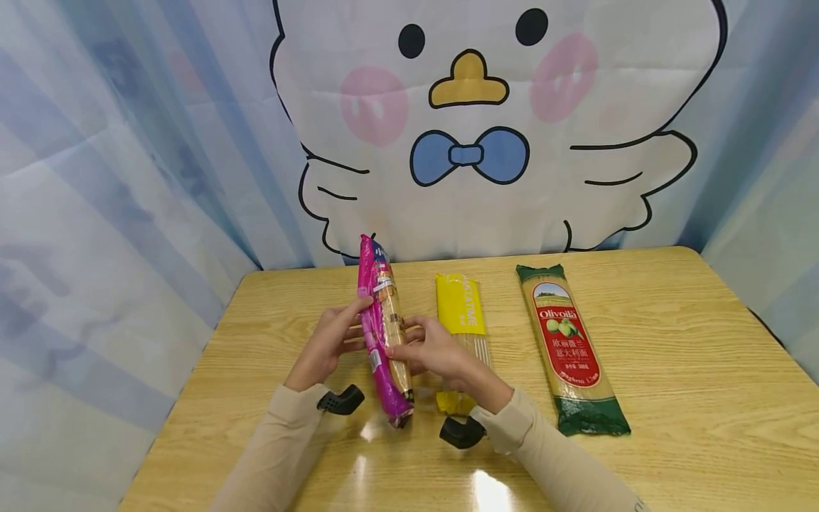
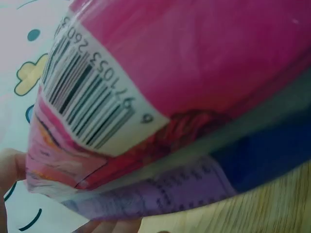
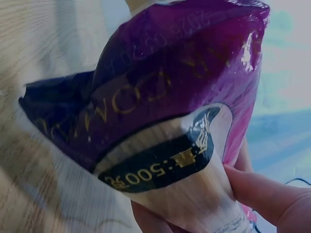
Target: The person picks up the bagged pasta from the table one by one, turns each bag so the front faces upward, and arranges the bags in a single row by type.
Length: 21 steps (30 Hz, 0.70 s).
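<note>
A long magenta and clear packet of noodles (image 1: 388, 334) is held up off the table, tilted on its edge, between both hands. My left hand (image 1: 329, 338) grips its left side, thumb on the magenta wrapper. On the other side my right hand (image 1: 435, 348) pinches it lower down, thumb on the front and fingers behind. A printed barcode (image 2: 92, 92) fills much of the left wrist view. In the right wrist view the packet's purple end (image 3: 170, 73) shows 500 g lettering, with the right thumb (image 3: 262, 194) against the wrapper.
Behind the right hand lies a yellow pasta packet (image 1: 461, 306), partly covered by that hand. Farther right is a green-ended spaghetti packet (image 1: 569, 348) with a red label. The wooden table (image 1: 256, 341) meets a curtain (image 1: 467, 213) printed with a cartoon bird.
</note>
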Each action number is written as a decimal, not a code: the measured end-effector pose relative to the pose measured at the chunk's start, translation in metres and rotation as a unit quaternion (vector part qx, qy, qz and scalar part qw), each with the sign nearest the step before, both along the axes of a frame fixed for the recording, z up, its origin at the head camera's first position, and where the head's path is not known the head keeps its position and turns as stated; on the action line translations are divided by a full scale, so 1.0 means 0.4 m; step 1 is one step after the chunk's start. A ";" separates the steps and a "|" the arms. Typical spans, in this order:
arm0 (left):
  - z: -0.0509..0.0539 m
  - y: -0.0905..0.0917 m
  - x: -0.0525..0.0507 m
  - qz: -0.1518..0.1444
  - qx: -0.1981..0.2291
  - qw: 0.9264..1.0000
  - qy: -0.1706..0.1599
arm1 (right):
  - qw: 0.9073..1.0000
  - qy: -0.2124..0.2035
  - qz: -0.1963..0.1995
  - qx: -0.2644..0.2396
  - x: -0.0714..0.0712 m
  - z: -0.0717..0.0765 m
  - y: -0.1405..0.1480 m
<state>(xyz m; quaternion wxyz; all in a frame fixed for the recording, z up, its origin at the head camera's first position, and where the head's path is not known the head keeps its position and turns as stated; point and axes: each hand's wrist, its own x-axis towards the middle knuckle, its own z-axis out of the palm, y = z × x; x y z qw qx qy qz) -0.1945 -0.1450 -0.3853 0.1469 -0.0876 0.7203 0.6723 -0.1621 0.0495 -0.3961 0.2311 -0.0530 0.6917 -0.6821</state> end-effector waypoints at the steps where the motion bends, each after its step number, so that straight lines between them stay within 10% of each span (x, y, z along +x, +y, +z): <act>1: 0.003 -0.002 0.001 0.001 -0.003 1.000 0.004 | 1.000 0.002 -0.006 0.003 0.000 0.000 0.000; 21: 0.059 0.009 0.017 0.022 -0.045 0.997 0.052 | 0.981 0.122 -0.045 0.144 0.015 0.009 0.002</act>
